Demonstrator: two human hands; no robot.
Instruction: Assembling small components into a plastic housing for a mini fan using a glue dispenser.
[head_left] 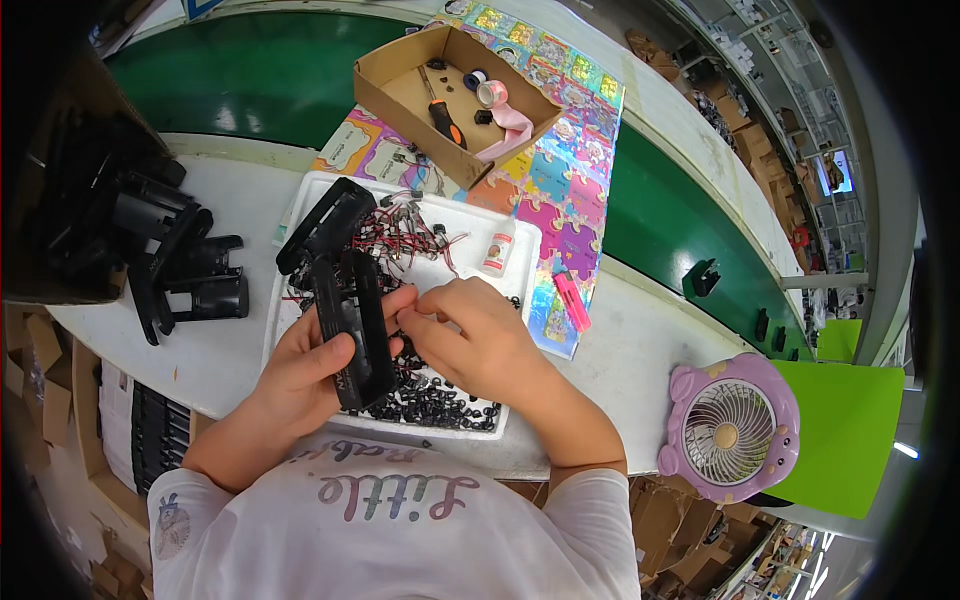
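Observation:
My left hand (300, 370) is wrapped round a black plastic housing (353, 325), held upright over a white foam tray (527, 262). At the housing's right edge my right hand (478, 335) has thumb and fingers pinched together. Whatever they hold, if anything, is too small to make out. Just beyond the housing is a second black plastic shell (332, 225); I cannot tell whether the two are joined. In the tray lie a tangle of red and black wires (400, 235), many small black parts (440, 402) and a small white bottle (497, 252).
A cardboard box (400, 97) with an orange-handled screwdriver (445, 122) sits beyond the tray. Colourful printed sheets (585, 205) lie beneath it, with a pink marker (572, 300). Black shells (205, 285) stand left, a pink fan (728, 430) right. A green belt (655, 210) runs behind.

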